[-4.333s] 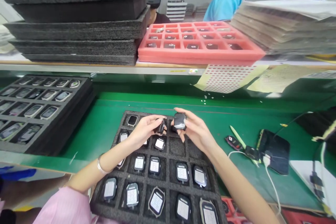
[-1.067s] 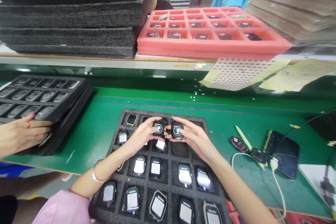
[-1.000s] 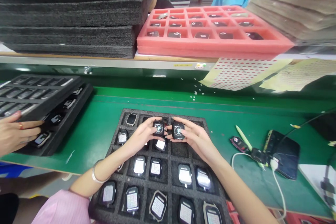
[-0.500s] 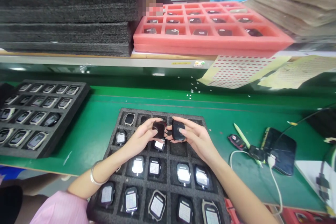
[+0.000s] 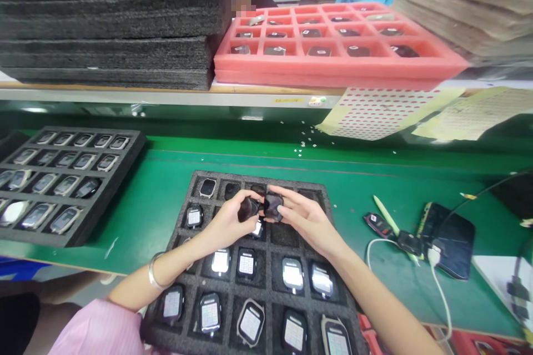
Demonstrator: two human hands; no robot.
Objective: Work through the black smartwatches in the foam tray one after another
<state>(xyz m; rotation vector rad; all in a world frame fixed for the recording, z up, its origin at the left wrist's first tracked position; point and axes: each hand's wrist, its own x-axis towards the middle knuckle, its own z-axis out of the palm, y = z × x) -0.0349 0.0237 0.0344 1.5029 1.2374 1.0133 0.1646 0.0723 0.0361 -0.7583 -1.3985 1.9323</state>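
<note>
My left hand [image 5: 227, 224] is closed on a small dark watch body [image 5: 246, 208], its screen dark. My right hand [image 5: 306, 221] is closed on a second dark watch body [image 5: 272, 206]. The two pieces are held side by side, almost touching, above the far rows of a black foam tray [image 5: 272, 236]. Many cells of that tray hold watch bodies with lit white screens [image 5: 292, 275]. A silver bangle [image 5: 153, 270] sits on my left wrist.
A second black foam tray [image 5: 127, 150] of watch bodies lies at the left on the green mat [image 5: 158, 199]. A phone [image 5: 452, 238], cables and a pen [image 5: 385, 212] lie at the right. On the shelf stand stacked black foam [image 5: 108, 50] and a red tray [image 5: 333, 69].
The lit screens of the two watch bodies in my hands have gone dark and the pieces have tilted. Another person's hand at the left tray has gone from view.
</note>
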